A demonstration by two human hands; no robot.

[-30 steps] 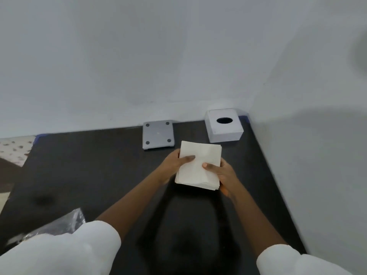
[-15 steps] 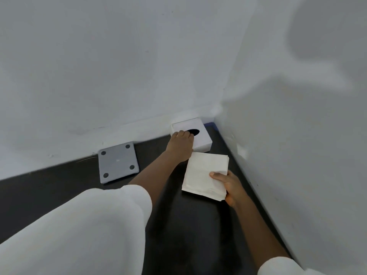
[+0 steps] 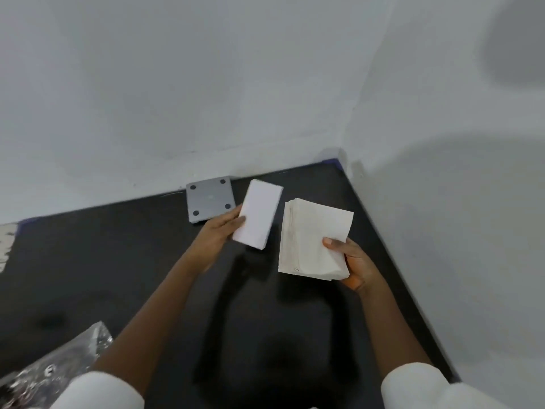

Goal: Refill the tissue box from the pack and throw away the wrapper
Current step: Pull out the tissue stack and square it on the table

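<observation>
My left hand (image 3: 221, 231) grips the white tissue box cover (image 3: 257, 214) and holds it tilted above the black table, a plain side towards me; its opening is hidden. My right hand (image 3: 351, 262) holds a thick stack of cream tissues (image 3: 312, 239) by its near right corner, just right of the cover and apart from it. The grey square base plate (image 3: 210, 199) with dark round feet lies at the back by the wall, just left of the cover. The crinkled clear wrapper (image 3: 56, 370) lies at the near left of the table.
The black table (image 3: 126, 267) sits in a corner, with white walls (image 3: 442, 202) at the back and close on the right. A patterned floor strip (image 3: 6, 240) shows past the table's left edge. White sleeves cover both upper arms.
My left hand picked the white cover up from the back corner and brought it towards me, tilted. The tissue stack stayed in my right hand. The camera swung back left.
</observation>
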